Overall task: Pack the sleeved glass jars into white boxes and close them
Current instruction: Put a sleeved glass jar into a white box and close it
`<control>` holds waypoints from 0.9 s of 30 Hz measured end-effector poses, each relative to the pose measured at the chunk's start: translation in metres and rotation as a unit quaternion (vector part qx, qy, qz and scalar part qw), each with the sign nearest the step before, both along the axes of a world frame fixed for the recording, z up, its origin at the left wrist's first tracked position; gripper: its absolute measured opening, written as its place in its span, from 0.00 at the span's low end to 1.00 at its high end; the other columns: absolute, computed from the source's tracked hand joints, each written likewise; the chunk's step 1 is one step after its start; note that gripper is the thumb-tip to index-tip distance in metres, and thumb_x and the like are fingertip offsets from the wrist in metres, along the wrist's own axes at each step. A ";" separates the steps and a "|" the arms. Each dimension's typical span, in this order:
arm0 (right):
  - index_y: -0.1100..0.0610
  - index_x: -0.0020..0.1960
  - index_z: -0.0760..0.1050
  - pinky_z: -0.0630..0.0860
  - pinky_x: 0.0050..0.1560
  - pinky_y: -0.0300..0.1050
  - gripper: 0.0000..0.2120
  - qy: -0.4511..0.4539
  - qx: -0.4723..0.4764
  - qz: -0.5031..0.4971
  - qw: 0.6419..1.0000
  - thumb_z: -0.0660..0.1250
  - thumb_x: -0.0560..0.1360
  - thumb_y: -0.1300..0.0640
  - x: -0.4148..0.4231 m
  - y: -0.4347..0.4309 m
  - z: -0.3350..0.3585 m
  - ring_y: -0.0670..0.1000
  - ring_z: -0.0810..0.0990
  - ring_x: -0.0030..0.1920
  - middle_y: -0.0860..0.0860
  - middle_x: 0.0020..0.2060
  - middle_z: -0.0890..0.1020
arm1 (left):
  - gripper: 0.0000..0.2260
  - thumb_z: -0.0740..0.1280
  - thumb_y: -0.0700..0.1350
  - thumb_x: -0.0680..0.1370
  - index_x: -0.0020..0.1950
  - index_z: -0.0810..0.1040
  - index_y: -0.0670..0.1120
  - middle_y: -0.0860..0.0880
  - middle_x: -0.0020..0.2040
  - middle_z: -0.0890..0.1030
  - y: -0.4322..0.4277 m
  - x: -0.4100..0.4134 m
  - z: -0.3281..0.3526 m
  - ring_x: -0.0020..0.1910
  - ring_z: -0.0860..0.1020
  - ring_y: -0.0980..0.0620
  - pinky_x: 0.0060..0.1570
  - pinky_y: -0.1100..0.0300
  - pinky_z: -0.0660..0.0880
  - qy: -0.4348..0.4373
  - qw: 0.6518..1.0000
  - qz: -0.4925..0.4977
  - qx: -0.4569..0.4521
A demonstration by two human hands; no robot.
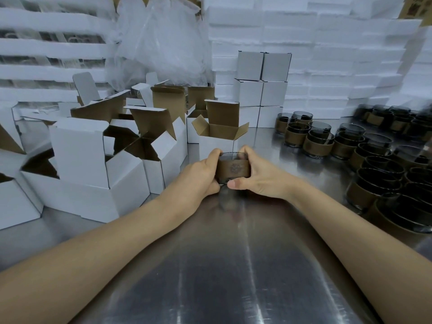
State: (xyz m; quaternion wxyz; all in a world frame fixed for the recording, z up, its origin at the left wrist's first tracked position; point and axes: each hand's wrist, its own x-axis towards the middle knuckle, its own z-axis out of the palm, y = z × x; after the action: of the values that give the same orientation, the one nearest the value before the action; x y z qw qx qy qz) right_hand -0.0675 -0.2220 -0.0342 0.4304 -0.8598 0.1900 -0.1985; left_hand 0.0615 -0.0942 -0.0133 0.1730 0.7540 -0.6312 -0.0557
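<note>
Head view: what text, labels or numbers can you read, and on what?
No text is readable.
Sleeve of the held jar: a round stamped emblem, too blurred to read.
Sleeves of the jars on the right: faint emblems, too small to read.
Brown cardboard at top right: dark print, blurred.
White boxes: no print visible.

We note the mid-worktop jar (230, 155): smoky grey glass, brown sleeve (232, 169) with a faint round emblem. Boxes (81, 160) white outside, brown inside. Worktop (233, 265) silver-grey, streaked with pale reflections.
</note>
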 end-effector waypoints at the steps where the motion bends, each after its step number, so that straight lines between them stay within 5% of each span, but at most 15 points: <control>1: 0.53 0.47 0.61 0.69 0.36 0.29 0.21 -0.001 0.002 -0.001 1.000 0.74 0.71 0.60 0.000 0.000 -0.001 0.34 0.71 0.33 0.47 0.42 0.70 | 0.28 0.64 0.41 0.79 0.74 0.54 0.47 0.42 0.57 0.76 0.000 0.000 0.000 0.51 0.77 0.44 0.55 0.52 0.75 0.001 1.000 -0.001 -0.001; 22: 0.52 0.47 0.61 0.71 0.38 0.32 0.22 -0.019 0.032 0.009 0.999 0.75 0.67 0.55 0.001 0.000 -0.003 0.37 0.72 0.36 0.47 0.43 0.71 | 0.27 0.65 0.40 0.78 0.74 0.56 0.47 0.41 0.57 0.76 -0.001 0.003 -0.004 0.51 0.77 0.43 0.55 0.50 0.74 0.024 0.999 -0.011 -0.029; 27: 0.56 0.53 0.64 0.73 0.40 0.32 0.23 0.001 0.033 0.011 0.999 0.77 0.69 0.57 -0.001 -0.005 0.000 0.37 0.74 0.37 0.47 0.44 0.73 | 0.36 0.65 0.40 0.77 0.78 0.48 0.52 0.51 0.52 0.73 -0.005 0.014 -0.021 0.39 0.72 0.56 0.44 0.61 0.70 0.057 0.992 -0.039 -0.101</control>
State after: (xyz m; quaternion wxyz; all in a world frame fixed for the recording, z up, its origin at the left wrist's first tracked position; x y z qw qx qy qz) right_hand -0.0685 -0.2271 -0.0342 0.4609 -0.8472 0.1875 -0.1861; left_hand 0.0750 -0.0988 -0.0345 0.2816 0.7030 -0.6518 -0.0416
